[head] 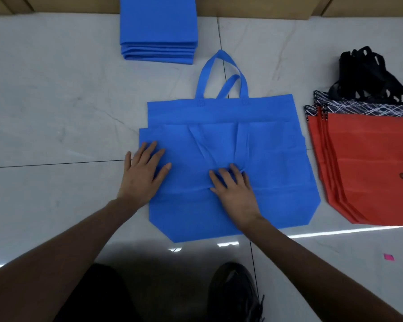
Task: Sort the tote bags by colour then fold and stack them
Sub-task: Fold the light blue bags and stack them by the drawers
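A black shoe [235,291] and a dark trouser leg [98,293] occupy the bottom edge, with both forearms reaching forward above them. The pale tiled floor [44,112] carries all items.

At centre, the upper blue tote bag [277,159] lies flat on the lower blue tote bag [219,110]. The lower bag's top band and its two looped handles [204,73] project beyond the far edge of the upper bag.

To the right, well apart from the blue bags, a fanned pile of red tote bags [370,147] lies flat, each with a black-and-white patterned band along its top. Their black straps [368,75] bunch together at the far end.

At the far left of centre sits the folded blue stack [158,24], edges aligned.

The left hand [142,175] lies flat with fingers spread on the upper bag's left edge and grips nothing. The right hand [235,189] rests palm down at the bag's middle, its slightly bent fingers pressing the folded-down straps [241,140] against the panel.

A pink scrap [388,257] lies on the floor at lower right.
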A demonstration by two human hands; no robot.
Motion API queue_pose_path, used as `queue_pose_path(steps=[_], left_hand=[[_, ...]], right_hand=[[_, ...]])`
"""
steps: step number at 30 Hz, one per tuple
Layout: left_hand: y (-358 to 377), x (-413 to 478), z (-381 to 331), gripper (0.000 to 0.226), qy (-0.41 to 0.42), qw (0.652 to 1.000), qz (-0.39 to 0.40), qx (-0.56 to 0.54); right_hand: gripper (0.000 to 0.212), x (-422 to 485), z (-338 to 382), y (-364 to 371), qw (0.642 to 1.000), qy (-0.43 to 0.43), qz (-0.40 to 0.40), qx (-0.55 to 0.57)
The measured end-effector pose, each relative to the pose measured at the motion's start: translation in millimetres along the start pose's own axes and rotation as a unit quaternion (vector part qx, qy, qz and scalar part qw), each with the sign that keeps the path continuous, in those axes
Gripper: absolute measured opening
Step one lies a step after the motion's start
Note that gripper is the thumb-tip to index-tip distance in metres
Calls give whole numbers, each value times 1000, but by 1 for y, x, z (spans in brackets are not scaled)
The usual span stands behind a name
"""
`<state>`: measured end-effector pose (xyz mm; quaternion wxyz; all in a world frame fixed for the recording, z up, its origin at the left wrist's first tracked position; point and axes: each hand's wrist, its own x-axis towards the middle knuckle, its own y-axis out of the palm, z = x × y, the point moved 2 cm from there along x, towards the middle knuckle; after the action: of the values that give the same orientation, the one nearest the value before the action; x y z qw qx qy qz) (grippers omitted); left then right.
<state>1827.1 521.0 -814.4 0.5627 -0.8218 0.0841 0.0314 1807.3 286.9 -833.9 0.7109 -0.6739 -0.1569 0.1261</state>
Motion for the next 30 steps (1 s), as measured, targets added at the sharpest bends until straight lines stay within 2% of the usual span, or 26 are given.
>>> queue_pose_path(steps=[2, 5, 7, 8, 10, 12, 17, 21, 24, 26, 28, 30], left_hand=[[-5, -12, 16, 92, 41, 998, 51, -8], [-6, -24, 28, 102, 145, 984, 91, 48], [-6, -27, 31, 101, 177, 975, 113, 69], [-7, -26, 29, 96, 191, 972, 115, 77], [-9, -25, 23, 73, 228, 964, 100, 97], [-10, -22, 17, 58, 265, 955, 64, 121], [-10, -19, -24, 57, 308, 943, -46, 114], [-20, -19, -49, 58, 333, 942, -27, 40], [-37, -6, -43, 48, 289, 954, -65, -47], [-40, 15, -25, 39, 194, 975, -91, -57], [-35, 32, -7, 53, 68, 995, -43, -65], [-26, 41, 0, 58, -9, 995, 39, -89]], right_hand=[[38, 5, -16, -1, 999, -37, -39, 4], [42, 11, -39, -3, 994, -69, -80, 16], [36, 10, -51, -3, 995, -66, -72, 15], [42, 9, -53, -4, 997, -59, -57, 12], [56, 7, -53, -7, 999, -39, -24, 8], [60, 5, -46, -13, 1000, -16, -2, 3], [65, 6, -20, -11, 997, -39, 24, 63], [62, 5, -28, -6, 990, -58, 24, 124], [71, -10, -42, -6, 980, -68, 29, 186], [76, -21, -50, -6, 971, -78, 38, 223], [78, -27, -53, -8, 961, -82, 38, 262], [79, -29, -55, -10, 950, -75, 27, 302]])
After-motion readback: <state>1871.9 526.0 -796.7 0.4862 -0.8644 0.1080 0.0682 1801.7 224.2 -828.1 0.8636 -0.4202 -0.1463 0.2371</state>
